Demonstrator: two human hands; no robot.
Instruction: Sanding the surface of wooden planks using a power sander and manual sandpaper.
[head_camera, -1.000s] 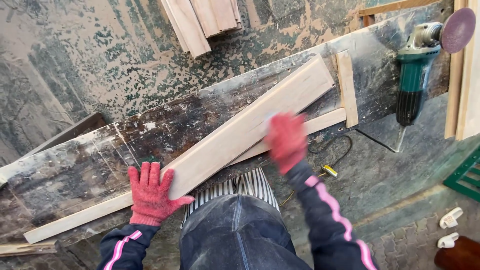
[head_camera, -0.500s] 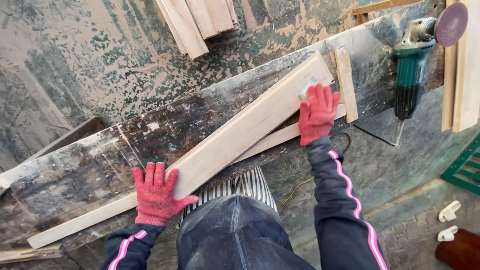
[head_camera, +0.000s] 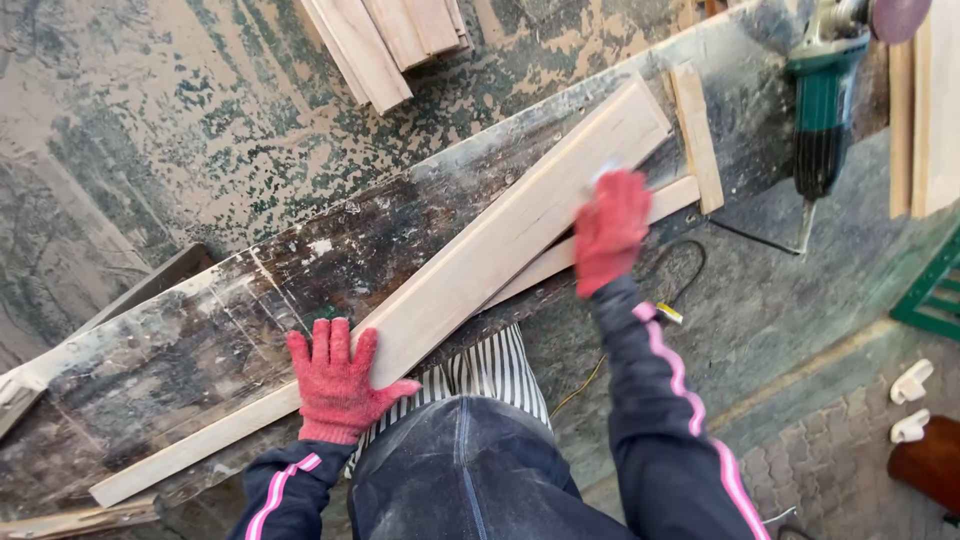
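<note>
Wood, pale and unfinished: a long flat plank (head_camera: 500, 240) lies diagonally across a dark, paint-stained workbench board (head_camera: 200, 340), running from lower left of centre toward the upper right of the frame.

Head view. Left hand (head_camera: 340, 385) in a red knit glove rests flat on the plank's lower end, fingers spread and extended, thumb out to the side; it presses down without gripping. Right hand (head_camera: 608, 228), also in a red glove and blurred, sits on the plank's upper part, fingers curled over a small pale pad (head_camera: 605, 175) just showing at the fingertips; how tightly, cannot tell.

A thinner pale wooden strip (head_camera: 200, 445) lies under the plank, and a short wooden block (head_camera: 697, 135) stands crosswise by its upper end. Green angle grinder with a maroon disc (head_camera: 825, 90) lies at the upper right. Stacked pale boards (head_camera: 385, 40) sit at the top centre.
</note>
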